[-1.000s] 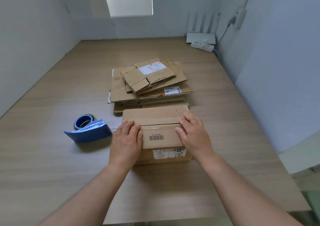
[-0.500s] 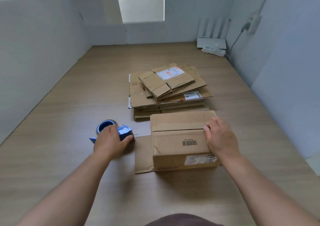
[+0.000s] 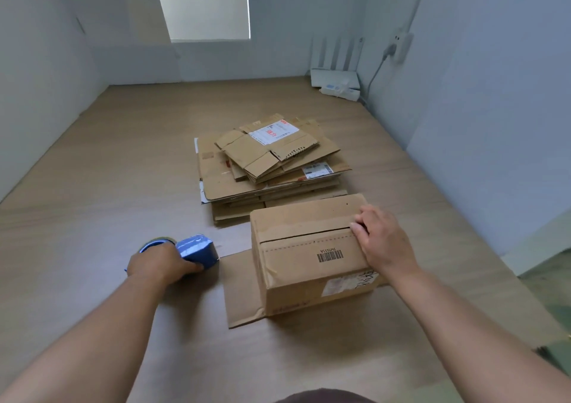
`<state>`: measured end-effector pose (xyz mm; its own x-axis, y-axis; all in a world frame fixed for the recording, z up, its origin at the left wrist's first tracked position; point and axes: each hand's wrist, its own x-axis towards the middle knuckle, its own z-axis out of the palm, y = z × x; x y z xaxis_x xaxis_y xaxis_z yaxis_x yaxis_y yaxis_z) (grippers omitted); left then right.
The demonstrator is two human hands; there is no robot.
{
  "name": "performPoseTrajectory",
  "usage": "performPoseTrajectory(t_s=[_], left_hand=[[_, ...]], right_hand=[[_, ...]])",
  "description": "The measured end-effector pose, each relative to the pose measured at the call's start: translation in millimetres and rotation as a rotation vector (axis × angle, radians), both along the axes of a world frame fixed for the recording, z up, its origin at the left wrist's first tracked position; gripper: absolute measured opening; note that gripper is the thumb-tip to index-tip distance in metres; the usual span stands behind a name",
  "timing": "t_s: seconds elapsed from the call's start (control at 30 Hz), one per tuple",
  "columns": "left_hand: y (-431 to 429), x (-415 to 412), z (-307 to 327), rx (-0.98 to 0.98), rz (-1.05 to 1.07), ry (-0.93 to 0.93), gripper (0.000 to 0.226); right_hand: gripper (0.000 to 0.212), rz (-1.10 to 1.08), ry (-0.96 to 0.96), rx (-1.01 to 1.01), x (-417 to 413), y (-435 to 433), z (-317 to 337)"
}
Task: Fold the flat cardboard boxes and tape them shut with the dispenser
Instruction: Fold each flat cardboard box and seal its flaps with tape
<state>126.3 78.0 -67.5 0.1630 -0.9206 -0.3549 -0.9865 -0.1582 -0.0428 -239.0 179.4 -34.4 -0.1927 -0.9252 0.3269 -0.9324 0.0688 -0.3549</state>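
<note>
**Cardboard box pinned closed; dispenser taken in hand**

Cardboard box [image 3: 309,248], already erected, stands just right of frame centre on the table [image 3: 92,186], barcode face up; its two top flaps meet along a dark seam [image 3: 302,235] running across the top, with no fresh tape visible over it. Right hand [image 3: 383,242] lies on the right end of that seam, fingers close together and lightly bent, tips pressing the flaps down; judged purpose: to stop them springing up until tape is laid. One loose flap [image 3: 241,288] lies flat on the table at the box's lower left, unfolded.

Left hand [image 3: 157,263], left of centre, grips the blue tape dispenser [image 3: 197,248], fingers wrapped round its body, thumb hidden; the dispenser is near the box but apart from it; whether it rests on the table or is lifted cannot be told.

Stack of flat boxes [image 3: 268,161] lies above the box in frame, just behind it, presumably awaiting folding. White router [image 3: 335,76] sits at upper right, well apart from the work.
</note>
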Motion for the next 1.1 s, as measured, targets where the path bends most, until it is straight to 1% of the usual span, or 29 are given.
performPoseTrajectory(t_s=[0.07,0.17,0.23,0.3,0.37,0.43,0.5,0.57,0.63,0.7,0.73,0.8,0.87,0.93,1.0,1.03,1.07,1.1], left_hand=[[-3,2,5,-0.001,0.018,0.073,0.059],[-4,-7,27,-0.117,0.021,0.217,0.057],[-3,-24,60,-0.203,-0.007,0.310,0.054],[3,-49,101,-0.244,-0.028,0.469,0.048],[16,-77,138,-0.241,-0.076,0.658,0.041],[34,-105,161,-0.178,-0.198,0.757,0.030],[53,-128,166,-0.078,-0.355,0.766,0.028],[64,-143,157,0.004,-0.454,0.731,0.039],[69,-150,145,0.045,-0.498,0.663,0.053],[71,-151,138,0.050,-0.501,0.637,0.057],[72,-151,136,0.044,-0.501,0.626,0.063],[75,-151,133,0.021,-0.541,0.561,0.084],[78,-152,129,-0.006,-0.590,0.475,0.099],[81,-151,126,-0.040,-0.607,0.445,0.112],[83,-150,123,-0.057,-0.619,0.434,0.111],[85,-150,123,-0.056,-0.632,0.424,0.105],[87,-152,123,-0.052,-0.649,0.401,0.093],[89,-153,124,-0.053,-0.667,0.374,0.079]], right_hand=[[0.031,0.003,0.004,-0.010,0,0,0],[0.025,0.007,0.017,-0.010,0,0,-1],[0.026,0.017,0.021,-0.015,0,0,-2],[0.031,0.035,0.031,-0.018,1,1,0],[0.033,0.052,0.048,-0.024,1,3,3],[0.034,0.072,0.061,-0.015,1,4,3],[0.034,0.063,0.047,-0.013,-3,3,0],[0.035,0.050,0.027,-0.017,-6,3,-4],[0.035,0.061,0.023,-0.029,-6,2,-6],[0.033,0.084,0.030,-0.058,-5,3,-7],[0.033,0.096,0.028,-0.071,-5,2,-8],[0.035,0.113,0.011,-0.079,-6,1,-10],[0.034,0.117,-0.058,-0.040,-7,2,-8],[0.029,0.128,-0.171,0.032,-14,4,-2],[0.032,0.192,-0.283,0.030,-19,10,8],[0.035,0.238,-0.336,0.001,-19,14,16],[0.037,0.287,-0.427,-0.015,-18,17,25],[0.040,0.336,-0.558,0.008,-15,20,34]])
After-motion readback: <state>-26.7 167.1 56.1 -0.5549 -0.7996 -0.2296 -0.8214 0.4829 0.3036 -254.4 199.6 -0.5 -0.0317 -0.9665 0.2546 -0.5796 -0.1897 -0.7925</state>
